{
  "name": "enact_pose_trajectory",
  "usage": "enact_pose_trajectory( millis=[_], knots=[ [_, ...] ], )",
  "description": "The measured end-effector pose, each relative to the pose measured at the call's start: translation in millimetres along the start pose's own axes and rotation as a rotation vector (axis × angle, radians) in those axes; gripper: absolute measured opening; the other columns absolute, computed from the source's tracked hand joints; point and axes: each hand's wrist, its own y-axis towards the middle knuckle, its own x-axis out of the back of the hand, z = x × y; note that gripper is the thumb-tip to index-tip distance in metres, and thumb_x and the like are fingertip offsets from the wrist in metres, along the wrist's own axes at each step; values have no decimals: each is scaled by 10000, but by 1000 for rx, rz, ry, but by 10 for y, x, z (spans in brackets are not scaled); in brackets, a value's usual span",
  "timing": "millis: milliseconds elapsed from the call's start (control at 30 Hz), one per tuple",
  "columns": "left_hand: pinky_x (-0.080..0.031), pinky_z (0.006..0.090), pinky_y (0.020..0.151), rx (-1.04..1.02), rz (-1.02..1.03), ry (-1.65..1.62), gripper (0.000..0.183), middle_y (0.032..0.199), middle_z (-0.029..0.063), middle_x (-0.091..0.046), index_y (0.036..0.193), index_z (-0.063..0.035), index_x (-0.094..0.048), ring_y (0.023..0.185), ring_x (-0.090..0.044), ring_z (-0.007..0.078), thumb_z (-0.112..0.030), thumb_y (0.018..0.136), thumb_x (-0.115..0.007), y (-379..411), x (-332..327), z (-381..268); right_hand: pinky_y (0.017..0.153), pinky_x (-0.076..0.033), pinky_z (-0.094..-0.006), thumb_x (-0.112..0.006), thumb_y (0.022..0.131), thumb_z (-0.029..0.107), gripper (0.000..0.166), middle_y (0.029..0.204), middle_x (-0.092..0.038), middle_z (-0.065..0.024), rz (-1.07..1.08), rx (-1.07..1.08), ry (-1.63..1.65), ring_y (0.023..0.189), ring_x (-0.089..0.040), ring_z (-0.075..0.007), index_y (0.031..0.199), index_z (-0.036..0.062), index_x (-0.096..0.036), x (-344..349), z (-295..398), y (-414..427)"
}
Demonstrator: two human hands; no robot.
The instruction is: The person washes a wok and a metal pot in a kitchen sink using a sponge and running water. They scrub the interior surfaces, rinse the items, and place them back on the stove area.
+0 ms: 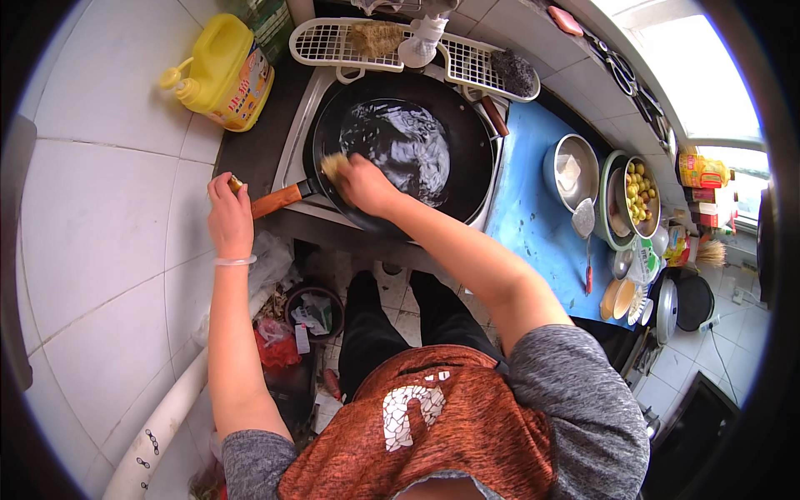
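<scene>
A large black wok (465, 134) with water (400, 147) pooled in its bottom sits over a steel-rimmed sink (294, 144). My left hand (230, 212) is closed around the outer end of its wooden handle (278, 200), out to the left of the rim. Inside the near left wall of the wok, my right hand (370, 187) pinches a tan scrubbing pad (334, 165), slightly blurred. My fingers hide part of the pad. A shorter wooden grip (495, 117) sticks out on the wok's far right side.
A faucet wrapped in white cloth (425, 40) rises behind the wok, beside a white rack (312, 42) holding scrubbers. At left stands a yellow detergent jug (219, 69). The blue counter (531, 231) carries a steel bowl (553, 162), a skimmer (584, 219) and a fruit bowl (640, 194).
</scene>
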Motion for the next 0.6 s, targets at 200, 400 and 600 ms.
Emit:
enact_pose_trajectory(
  millis=[200,400,600],
  knots=[
    [-539,475,726,-11,-12,4,316,1263,128,-517,1217,-52,-463,928,-632,404,-214,972,-580,-4,-13,19,964,-488,-395,-555,877,121,250,1182,-583,-192,457,-77,-384,1137,-570,-340,1075,48,-689,715,-398,-775],
    [-530,464,762,24,22,-33,318,1240,155,-523,1222,-44,-466,982,-610,409,-191,967,-587,-9,29,-42,821,-549,-390,-542,847,102,207,1049,-574,-176,7,58,-465,1013,-579,-333,988,21,-671,265,-569,-366],
    [-534,464,750,2,8,-17,317,1238,147,-524,1218,-46,-466,982,-612,402,-194,966,-589,-6,-12,-17,814,-551,-434,-475,917,87,203,1061,-557,-212,-197,-132,-478,1023,-574,-369,1007,-7,-631,23,-637,291]
  ],
)
